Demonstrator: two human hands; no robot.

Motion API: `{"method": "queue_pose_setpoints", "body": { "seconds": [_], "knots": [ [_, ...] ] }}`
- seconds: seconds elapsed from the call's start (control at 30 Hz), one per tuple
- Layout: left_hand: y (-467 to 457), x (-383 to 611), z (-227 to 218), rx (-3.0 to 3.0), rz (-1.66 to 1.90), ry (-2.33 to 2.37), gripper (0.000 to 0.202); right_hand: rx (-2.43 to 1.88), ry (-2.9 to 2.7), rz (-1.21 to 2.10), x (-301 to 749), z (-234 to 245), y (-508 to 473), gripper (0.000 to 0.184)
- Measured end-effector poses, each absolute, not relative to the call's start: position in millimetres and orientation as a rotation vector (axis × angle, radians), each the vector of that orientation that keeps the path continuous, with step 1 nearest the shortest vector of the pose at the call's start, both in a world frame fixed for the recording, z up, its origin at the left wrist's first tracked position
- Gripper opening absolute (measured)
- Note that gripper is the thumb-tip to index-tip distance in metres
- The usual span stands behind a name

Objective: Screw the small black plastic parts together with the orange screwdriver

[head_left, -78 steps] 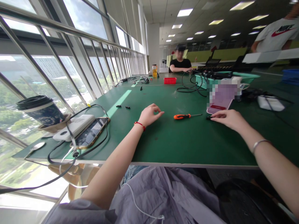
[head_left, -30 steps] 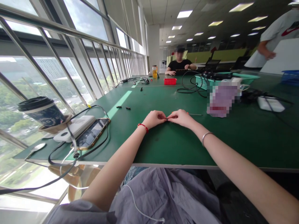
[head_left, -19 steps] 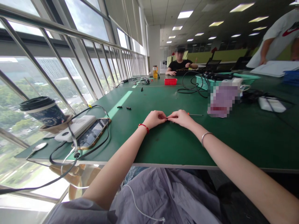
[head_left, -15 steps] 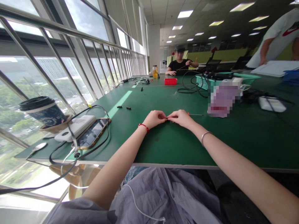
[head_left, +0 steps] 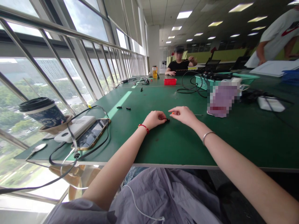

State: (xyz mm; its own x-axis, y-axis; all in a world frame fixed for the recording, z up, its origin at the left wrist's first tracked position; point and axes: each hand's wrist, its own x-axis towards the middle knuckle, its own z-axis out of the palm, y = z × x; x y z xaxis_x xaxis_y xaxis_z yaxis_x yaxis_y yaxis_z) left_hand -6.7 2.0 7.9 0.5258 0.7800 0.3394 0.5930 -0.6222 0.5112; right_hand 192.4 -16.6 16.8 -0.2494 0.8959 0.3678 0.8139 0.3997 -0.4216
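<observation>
My left hand (head_left: 154, 119) rests on the green table (head_left: 177, 146) with its fingers curled, pinching a small black part (head_left: 167, 120) at the fingertips. My right hand (head_left: 185, 114) hovers just right of it, apart from the black part. Its thumb and forefinger close around the handle end of an orange screwdriver (head_left: 173, 113). The hand hides most of the handle, and the thin metal shaft (head_left: 199, 114) sticks out to the right, low over the table.
Two more small black parts (head_left: 123, 107) lie further back on the left. A phone (head_left: 91, 133), power bank (head_left: 76, 126), cables and a coffee cup (head_left: 43, 112) crowd the left edge. A blurred phone (head_left: 221, 101) stands right. Two other people are beyond a red tray (head_left: 170, 81).
My right hand has let go of the small black part, lifted slightly and shifted right onto the screwdriver handle. My left hand stays put, still pinching the part.
</observation>
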Motion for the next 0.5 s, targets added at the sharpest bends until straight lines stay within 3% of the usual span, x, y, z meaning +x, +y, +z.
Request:
{"method": "queue_pose_setpoints", "body": {
  "seconds": [0.1, 0.17, 0.33, 0.5],
  "knots": [
    [0.1, -6.1, 9.1, 2.432, 0.777, 1.159, 0.015, -1.659, -2.035, -0.109, 206.8, 21.4, -16.5, 0.044],
    [-1.4, -5.6, 10.0, 2.428, 0.78, 1.165, 0.013, -1.797, -2.093, -0.14, 214.8, 21.3, -15.2, 0.052],
    [-3.0, -5.0, 10.8, 2.401, 0.788, 1.167, 0.013, -1.883, -2.173, -0.134, 217.7, 18.0, -12.5, 0.032],
    [-2.4, -5.2, 10.6, 2.397, 0.776, 1.152, 0.015, -1.671, -2.047, -0.368, 206.9, 25.3, -20.6, 0.019]
  ]
}}
